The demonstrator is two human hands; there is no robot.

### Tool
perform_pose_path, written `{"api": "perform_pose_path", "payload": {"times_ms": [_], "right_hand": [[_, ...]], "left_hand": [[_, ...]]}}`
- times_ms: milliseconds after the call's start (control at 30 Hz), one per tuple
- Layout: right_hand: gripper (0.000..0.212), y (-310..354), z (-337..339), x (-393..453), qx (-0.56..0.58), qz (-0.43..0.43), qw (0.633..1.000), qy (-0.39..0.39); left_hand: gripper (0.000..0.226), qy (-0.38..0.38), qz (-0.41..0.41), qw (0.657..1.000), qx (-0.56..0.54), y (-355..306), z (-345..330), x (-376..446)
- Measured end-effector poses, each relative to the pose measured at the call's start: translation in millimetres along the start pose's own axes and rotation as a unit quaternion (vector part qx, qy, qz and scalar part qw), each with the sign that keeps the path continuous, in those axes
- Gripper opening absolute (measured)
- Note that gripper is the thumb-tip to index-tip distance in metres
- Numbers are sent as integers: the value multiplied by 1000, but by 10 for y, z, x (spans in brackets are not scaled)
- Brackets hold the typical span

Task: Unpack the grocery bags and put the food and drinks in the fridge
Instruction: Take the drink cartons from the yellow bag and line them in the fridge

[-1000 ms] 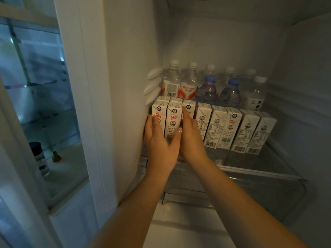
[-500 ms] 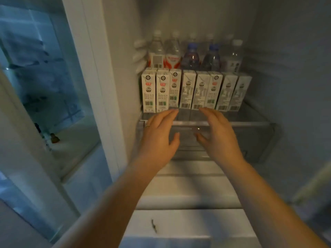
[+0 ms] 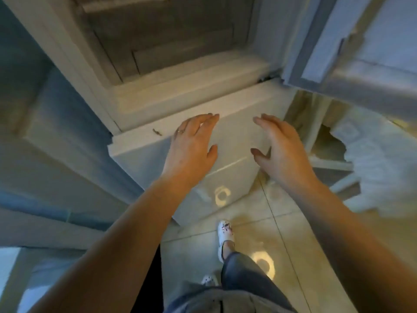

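Floor: glossy pale tiled floor (image 3: 293, 256) with round light reflections, seen from straight above, fridge ahead
Fridge: the fridge (image 3: 171, 64) stands open at the top of the view; only the dim lower part of its upper compartment shows, and no food or drinks can be made out in it from here
Lower door: the white lower door (image 3: 230, 141) below that compartment is closed, with a small dark mark near its top left edge
Open door: the fridge door (image 3: 361, 53) swings out at upper right, blurred
Grocery bag: a pale grocery bag (image 3: 370, 168) sits on the floor to the right under the open door, its mouth gaping; contents too blurred to tell
Left hand: left hand (image 3: 191, 147), a ring on one finger, hovers over the lower door, fingers straight and apart, grip holding nothing
Right hand: right hand (image 3: 282, 150) hovers beside it, well clear of the bag, fingers loosely spread, grip empty too
Person: one white clog (image 3: 225, 231) steps forward, grey trousers below
Step in hand: probably turning to the bag for the next items
How to do it well: swing right and reach down to the bag mouth, take a firm grip on one item per hand, mind the open door edge overhead when rising
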State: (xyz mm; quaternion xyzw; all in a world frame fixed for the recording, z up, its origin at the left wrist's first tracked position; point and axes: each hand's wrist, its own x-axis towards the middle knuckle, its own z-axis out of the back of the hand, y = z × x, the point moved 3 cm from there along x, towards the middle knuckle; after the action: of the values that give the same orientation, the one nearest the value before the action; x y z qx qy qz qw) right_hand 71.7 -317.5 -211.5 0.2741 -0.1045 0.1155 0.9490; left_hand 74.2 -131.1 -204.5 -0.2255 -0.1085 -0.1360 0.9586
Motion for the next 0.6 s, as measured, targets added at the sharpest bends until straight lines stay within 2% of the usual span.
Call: {"api": "perform_pose_path", "payload": {"times_ms": [133,333,467,600], "right_hand": [[63,-440,190,-783,-24,-78,997,-2],[61,-1128,586,-1608,-71,-152,986,-16],[62,-1795,1029,-2263,-72,-226,970,-47],[64,-2499,1490,-2997,-86,-297,951,-28]], "left_hand": [[60,76,-53,996,-11,-532,-504,-226],[58,126,-161,979,0,-1496,-1102,-303],[57,169,-226,959,1,-2334,-1679,-378],[58,201,-258,945,-6,-3245,-2266,-546]]}}
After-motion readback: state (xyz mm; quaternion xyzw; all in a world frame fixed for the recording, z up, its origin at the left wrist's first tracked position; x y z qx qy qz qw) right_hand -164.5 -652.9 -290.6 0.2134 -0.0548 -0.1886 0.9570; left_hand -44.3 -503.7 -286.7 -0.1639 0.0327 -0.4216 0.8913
